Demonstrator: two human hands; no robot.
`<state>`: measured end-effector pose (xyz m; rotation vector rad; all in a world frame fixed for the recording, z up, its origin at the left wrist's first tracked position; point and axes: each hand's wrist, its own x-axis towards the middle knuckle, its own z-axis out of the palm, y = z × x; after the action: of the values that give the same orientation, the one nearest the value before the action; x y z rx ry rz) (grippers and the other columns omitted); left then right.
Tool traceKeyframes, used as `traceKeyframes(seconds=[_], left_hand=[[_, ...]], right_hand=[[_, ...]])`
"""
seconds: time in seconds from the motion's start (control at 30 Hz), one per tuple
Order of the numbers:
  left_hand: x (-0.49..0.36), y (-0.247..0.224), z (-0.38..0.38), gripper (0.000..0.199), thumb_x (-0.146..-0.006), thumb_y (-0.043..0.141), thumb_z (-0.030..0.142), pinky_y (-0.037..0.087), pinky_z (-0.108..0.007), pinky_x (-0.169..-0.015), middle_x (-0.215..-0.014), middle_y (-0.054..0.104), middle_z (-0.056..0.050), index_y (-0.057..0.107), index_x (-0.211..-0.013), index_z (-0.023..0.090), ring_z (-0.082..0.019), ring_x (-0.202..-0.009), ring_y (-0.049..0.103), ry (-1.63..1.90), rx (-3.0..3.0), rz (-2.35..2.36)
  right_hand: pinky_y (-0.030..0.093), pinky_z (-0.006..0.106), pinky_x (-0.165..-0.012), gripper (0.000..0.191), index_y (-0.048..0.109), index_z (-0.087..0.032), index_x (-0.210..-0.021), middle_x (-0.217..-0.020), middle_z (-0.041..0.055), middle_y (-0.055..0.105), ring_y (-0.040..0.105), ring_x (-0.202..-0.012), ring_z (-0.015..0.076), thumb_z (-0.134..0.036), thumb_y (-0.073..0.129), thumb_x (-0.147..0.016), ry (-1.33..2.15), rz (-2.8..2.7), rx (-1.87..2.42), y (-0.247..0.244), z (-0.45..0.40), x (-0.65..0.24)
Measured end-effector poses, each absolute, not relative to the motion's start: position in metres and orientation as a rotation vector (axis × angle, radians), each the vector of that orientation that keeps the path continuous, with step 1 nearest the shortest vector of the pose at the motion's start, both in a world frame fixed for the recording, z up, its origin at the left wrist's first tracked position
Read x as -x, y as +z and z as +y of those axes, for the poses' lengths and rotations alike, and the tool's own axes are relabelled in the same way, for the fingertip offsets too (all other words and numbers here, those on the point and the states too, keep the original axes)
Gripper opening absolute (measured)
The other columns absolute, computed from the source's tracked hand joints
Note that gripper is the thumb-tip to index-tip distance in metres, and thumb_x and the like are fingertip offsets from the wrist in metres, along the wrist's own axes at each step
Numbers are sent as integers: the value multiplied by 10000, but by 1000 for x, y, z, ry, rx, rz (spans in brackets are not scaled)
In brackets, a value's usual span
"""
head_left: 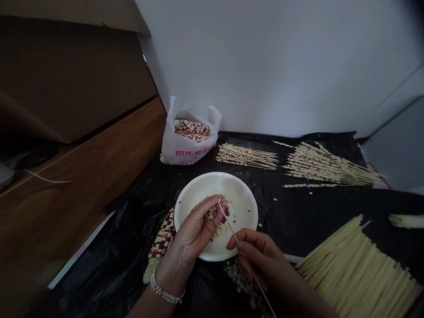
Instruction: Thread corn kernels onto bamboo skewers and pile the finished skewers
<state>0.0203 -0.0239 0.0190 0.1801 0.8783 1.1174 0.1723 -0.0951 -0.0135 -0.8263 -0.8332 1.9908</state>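
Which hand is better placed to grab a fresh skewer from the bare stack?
Probably the right hand: the bare skewer stack lies just beside it, though it already holds a skewer. The left hand pinches kernels.

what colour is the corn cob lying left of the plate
Mottled red and pale yellow kernels on the corn cob; the head view shows it.

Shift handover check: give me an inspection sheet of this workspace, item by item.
Surface: table under a black plastic sheet, wrinkled.
Job's things: white bowl with loose kernels; thin skewer; corn cob lying left of the bowl, touching its rim.
Clutter: two piles of filled skewers at the back; bare sticks at right; plastic bag holding cobs; loose kernels in front of the bowl.
Grippers: left hand pinches kernels over the bowl; right hand holds the skewer.
Cables: one pale cord on the wooden ledge.
Surroundings: white wall, cardboard box.
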Motion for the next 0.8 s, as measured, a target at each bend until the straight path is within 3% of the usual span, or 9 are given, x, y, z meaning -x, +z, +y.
traceKeyframes(seconds=[0.2, 0.3, 0.57, 0.8], left_hand=[[-20, 20, -25, 147, -844, 611, 153, 576, -198, -650, -851, 716, -85, 697, -955, 108, -121, -744, 686, 1025, -129, 843], [-21, 19, -27, 185, -826, 622, 101, 570, -184, -703, -902, 727, -85, 696, -995, 120, -107, -770, 688, 1064, -224, 826], [-23, 14, -27, 197, -772, 665, 57, 557, -148, -701, -906, 748, -80, 697, -952, 132, -112, -809, 700, 1348, -352, 945], [-22, 12, -26, 132, -710, 729, 72, 558, -170, -737, -964, 742, -83, 659, -799, 141, -128, -870, 697, 1407, -403, 909]], right_hand=[[146, 154, -305, 167, 675, -191, -895, -406, -95, 499, 270, -290, 22, -345, 612, -907, 1988, -768, 828, -12, -92, -174], [136, 153, -303, 153, 682, -197, -914, -411, -95, 502, 263, -288, 15, -332, 609, -912, 1992, -755, 811, -13, -91, -175], [180, 125, -294, 194, 682, -187, -926, -414, -75, 550, 320, -289, 13, -361, 598, -917, 2042, -803, 837, -7, -94, -172], [225, 111, -283, 196, 670, -195, -924, -437, -63, 592, 372, -274, 17, -365, 572, -936, 2107, -797, 787, -10, -97, -172]])
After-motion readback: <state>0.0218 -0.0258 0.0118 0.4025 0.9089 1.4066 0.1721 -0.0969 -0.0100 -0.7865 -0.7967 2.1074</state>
